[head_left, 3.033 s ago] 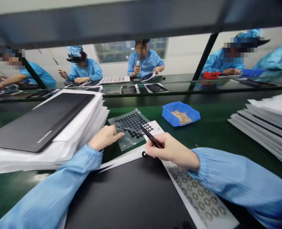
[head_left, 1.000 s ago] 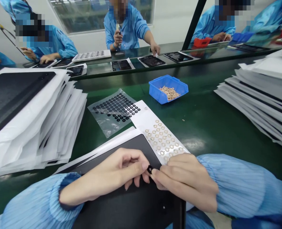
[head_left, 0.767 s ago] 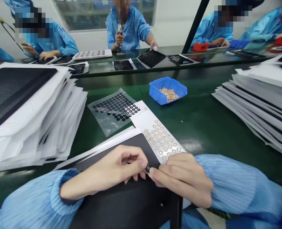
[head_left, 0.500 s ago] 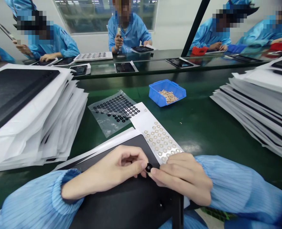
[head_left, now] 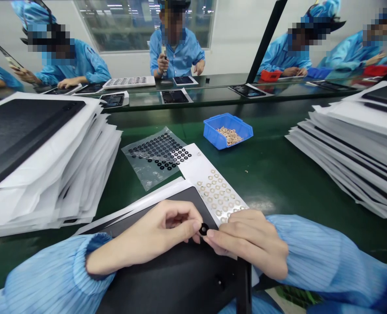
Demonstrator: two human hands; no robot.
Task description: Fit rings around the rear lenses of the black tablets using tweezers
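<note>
My left hand [head_left: 162, 233] and my right hand [head_left: 250, 246] meet over a black panel [head_left: 177, 279] that lies in front of me. Between their fingertips sits a small black ring [head_left: 204, 228], pinched from both sides. Both hands have curled fingers. Just beyond them lies a white sheet of pale rings [head_left: 213, 187] and a clear film with rows of black rings [head_left: 157, 152].
A tall stack of white-wrapped black panels [head_left: 43, 161] fills the left, and another stack [head_left: 353, 135] fills the right. A blue bin of pale rings [head_left: 228, 130] stands on the green table [head_left: 278, 170]. Several people in blue coats work at the far bench.
Three seconds ago my right hand held black tweezers at the ring film. Both hands then came back to the panel's corner with the black ring, and they have barely moved over the last second.
</note>
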